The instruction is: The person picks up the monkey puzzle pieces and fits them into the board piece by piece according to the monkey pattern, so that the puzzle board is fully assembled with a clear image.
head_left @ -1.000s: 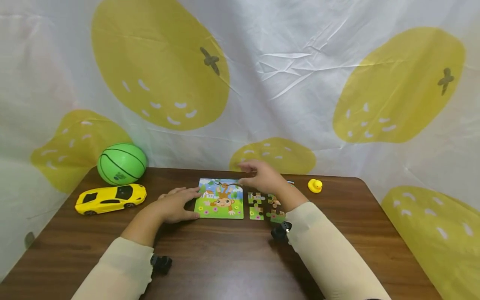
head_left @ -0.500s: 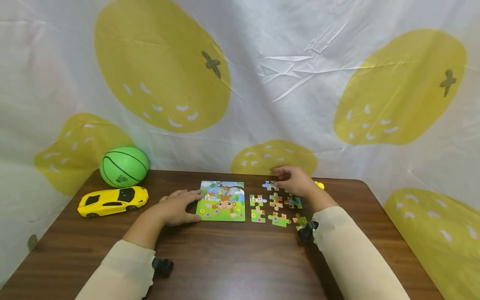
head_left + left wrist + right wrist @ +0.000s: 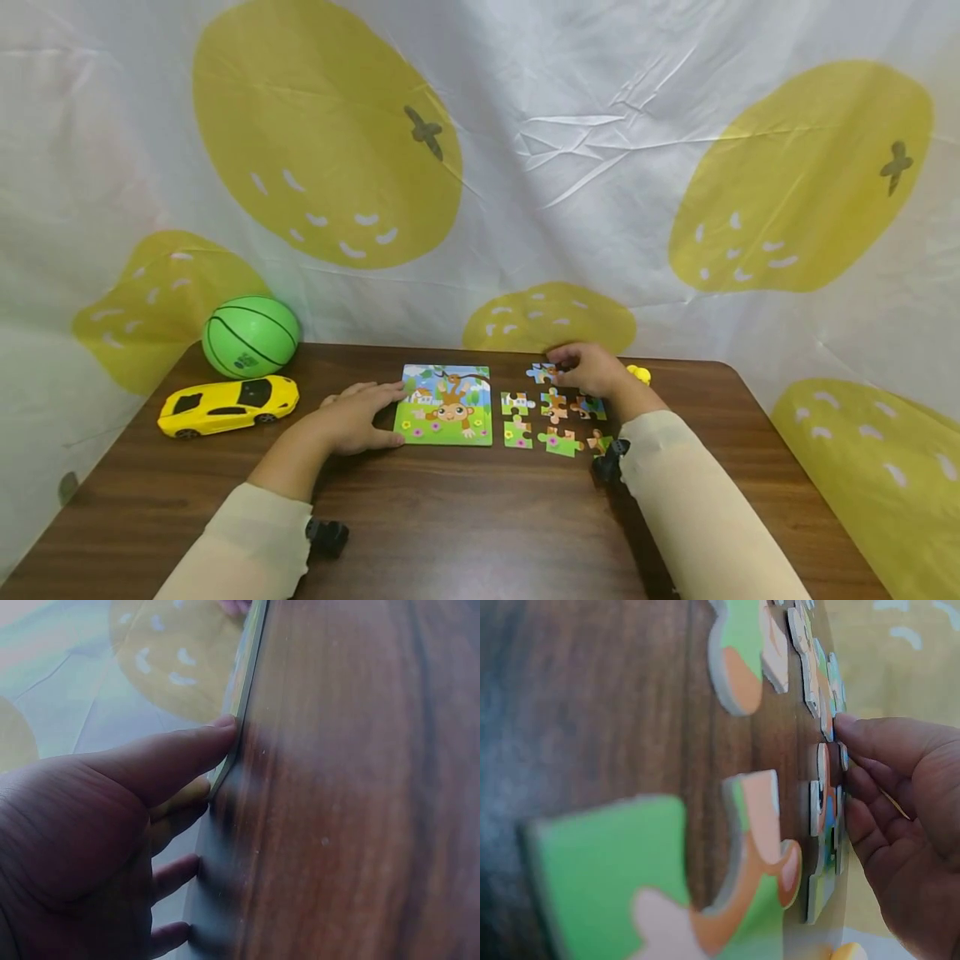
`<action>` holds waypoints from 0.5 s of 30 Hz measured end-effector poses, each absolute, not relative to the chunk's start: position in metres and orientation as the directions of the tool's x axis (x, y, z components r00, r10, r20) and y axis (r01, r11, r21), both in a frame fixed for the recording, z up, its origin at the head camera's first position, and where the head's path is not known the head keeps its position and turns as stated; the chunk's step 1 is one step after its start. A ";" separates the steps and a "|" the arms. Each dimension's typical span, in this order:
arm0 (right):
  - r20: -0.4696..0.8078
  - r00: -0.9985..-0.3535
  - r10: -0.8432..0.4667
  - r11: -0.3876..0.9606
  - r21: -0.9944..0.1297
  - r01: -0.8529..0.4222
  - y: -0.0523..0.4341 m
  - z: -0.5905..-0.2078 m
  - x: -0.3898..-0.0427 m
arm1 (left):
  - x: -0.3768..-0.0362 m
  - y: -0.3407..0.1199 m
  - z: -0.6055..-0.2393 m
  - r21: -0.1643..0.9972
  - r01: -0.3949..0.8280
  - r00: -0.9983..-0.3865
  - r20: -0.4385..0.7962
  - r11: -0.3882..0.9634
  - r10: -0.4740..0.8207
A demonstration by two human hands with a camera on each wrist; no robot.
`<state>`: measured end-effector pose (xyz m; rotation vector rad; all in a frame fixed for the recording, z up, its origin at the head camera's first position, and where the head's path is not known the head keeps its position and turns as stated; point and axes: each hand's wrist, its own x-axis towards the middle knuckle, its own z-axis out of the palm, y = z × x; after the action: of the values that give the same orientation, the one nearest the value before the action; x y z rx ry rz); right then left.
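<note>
Dark brown wood-grain bench (image 3: pixel 465 517), rounded corners, matte.

Left hand (image 3: pixel 352 421), cream sleeve: fingers nearly straight and flat on the bench, thumb tip (image 3: pixel 217 735) pressed to the left edge of the square monkey-picture puzzle board (image 3: pixel 444 404); nothing gripped. Board thin, flat, glossy print of a monkey, grass and flowers, lying at bench centre.

Loose cardboard jigsaw pieces (image 3: pixel 551 417), thick-cut with pale edges, green, orange and blue print, scattered just right of the board.

Right hand (image 3: pixel 592 368), cream sleeve: fingers (image 3: pixel 877 742) curled, pinching a blue-and-orange jigsaw piece (image 3: pixel 826 787) at the far end of the scatter, piece resting on the bench.

Yellow plastic toy sports car (image 3: pixel 227 404), glossy, black windows, left side.

Small yellow rubber duck (image 3: pixel 639 374), just behind the right hand, partly hidden.

Green rubber mini basketball (image 3: pixel 251 336), black seams, small dark logo, unreadable.

White crinkled sheet backdrop with large yellow lemon shapes (image 3: pixel 525 167).
</note>
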<state>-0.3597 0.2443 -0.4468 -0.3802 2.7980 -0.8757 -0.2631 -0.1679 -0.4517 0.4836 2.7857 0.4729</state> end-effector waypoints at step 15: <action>-0.050 -0.950 -0.308 0.807 -0.542 -0.234 0.236 -0.443 -0.359 | -0.264 -0.169 -0.454 0.358 0.282 -0.906 -0.205 0.890 0.370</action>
<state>-0.3589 0.2358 -0.4430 -0.4305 2.8571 -0.8300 -0.2643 -0.1688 -0.4538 0.4905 2.7889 0.4704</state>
